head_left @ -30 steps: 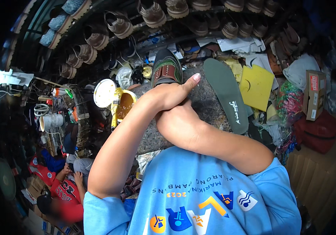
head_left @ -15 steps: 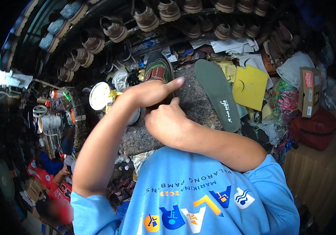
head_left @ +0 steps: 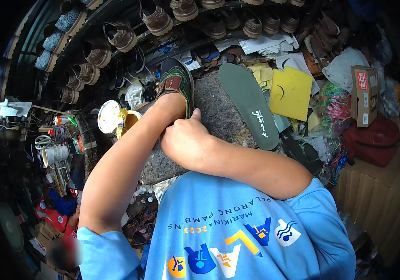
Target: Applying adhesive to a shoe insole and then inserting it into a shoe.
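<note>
A green and brown shoe (head_left: 177, 80) lies toe-away on a grey stone slab (head_left: 218, 112) in front of me. My left hand (head_left: 169, 106) covers the shoe's heel opening, fingers tucked in or around it. My right hand (head_left: 185, 140) is curled right behind it, thumb up against the shoe's rim and knuckles next to my left wrist. Its fingertips are hidden under the left hand. A long green insole (head_left: 250, 103) lies on the slab to the right of the shoe.
Rows of brown shoes (head_left: 155, 18) hang on racks along the top. Yellow foam sheets (head_left: 289, 93), a cardboard box (head_left: 364, 93) and a red bag (head_left: 372, 140) lie right. A white lid (head_left: 108, 116), scissors (head_left: 43, 141) and a mug (head_left: 55, 154) sit left.
My left hand, earlier stretched out with a finger pointing over the slab, has come down onto the shoe's heel. My right hand has come out from under it and sits behind the shoe.
</note>
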### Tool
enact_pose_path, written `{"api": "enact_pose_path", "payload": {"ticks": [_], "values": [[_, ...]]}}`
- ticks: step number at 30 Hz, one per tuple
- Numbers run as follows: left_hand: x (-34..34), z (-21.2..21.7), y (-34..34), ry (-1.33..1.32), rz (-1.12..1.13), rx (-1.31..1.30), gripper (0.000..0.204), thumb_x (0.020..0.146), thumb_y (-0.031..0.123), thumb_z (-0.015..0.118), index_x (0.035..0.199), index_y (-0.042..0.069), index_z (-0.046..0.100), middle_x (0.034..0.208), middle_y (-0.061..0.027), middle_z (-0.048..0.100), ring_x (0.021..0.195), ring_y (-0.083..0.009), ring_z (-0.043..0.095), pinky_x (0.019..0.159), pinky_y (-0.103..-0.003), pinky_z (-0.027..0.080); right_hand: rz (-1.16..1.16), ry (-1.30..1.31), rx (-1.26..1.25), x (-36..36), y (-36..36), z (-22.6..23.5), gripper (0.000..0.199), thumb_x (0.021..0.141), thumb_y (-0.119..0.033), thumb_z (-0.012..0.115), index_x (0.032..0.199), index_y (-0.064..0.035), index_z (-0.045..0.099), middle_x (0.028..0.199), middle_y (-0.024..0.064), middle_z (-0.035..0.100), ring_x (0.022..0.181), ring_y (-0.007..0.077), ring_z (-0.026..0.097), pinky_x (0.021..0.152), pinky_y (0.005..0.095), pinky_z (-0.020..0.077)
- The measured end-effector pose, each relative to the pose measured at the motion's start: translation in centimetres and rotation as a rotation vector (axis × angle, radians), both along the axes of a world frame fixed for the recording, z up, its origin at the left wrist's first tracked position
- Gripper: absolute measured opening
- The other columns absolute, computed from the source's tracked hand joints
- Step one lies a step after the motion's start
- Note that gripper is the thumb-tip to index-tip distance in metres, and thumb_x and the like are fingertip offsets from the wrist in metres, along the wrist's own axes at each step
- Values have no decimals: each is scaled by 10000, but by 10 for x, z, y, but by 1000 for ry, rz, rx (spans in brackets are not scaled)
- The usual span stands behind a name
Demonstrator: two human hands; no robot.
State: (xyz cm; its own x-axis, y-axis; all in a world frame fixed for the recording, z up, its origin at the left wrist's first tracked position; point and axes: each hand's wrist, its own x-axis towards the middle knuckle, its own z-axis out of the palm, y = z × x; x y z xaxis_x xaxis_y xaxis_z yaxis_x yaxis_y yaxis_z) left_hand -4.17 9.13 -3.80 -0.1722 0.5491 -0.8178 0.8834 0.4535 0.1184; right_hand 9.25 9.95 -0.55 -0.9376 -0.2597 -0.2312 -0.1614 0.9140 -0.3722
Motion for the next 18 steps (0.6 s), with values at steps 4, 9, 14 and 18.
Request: {"api": "enact_pose_path", "payload": {"ticks": [4, 9, 14, 18], "values": [[2, -15, -19, 9, 0, -2, 325, 876, 262, 639, 1049, -9, 685, 1083, -259, 631, 1024, -379, 618, 879, -451, 473, -11, 26, -8, 7, -5, -2, 178, 849, -139, 658, 941, -81, 799, 958, 127, 776, 901, 320, 758, 931, 758, 476], [-16, -32, -11, 42, 58, 4, 359, 876, 292, 634, 1093, 7, 643, 1130, -249, 581, 1064, -374, 564, 909, -449, 435, 2, 26, -54, 4, 4, 1, 163, 840, -140, 662, 907, -68, 792, 927, 144, 773, 900, 331, 758, 893, 730, 513], [-15, -42, -17, 90, 64, 22, 398, 876, 322, 628, 1138, 23, 601, 1177, -239, 531, 1105, -370, 510, 938, -447, 398, 1, -7, -64, 2, 9, 3, 162, 845, -141, 658, 905, -71, 792, 924, 144, 774, 904, 330, 759, 912, 729, 505], [-16, -63, -31, 77, 48, 15, 433, 876, 346, 624, 1173, 36, 568, 1214, -230, 491, 1137, -366, 467, 962, -445, 368, 53, 27, -11, 11, 7, -2, 165, 849, -144, 651, 902, -75, 791, 914, 135, 776, 888, 329, 761, 903, 726, 508]]}}
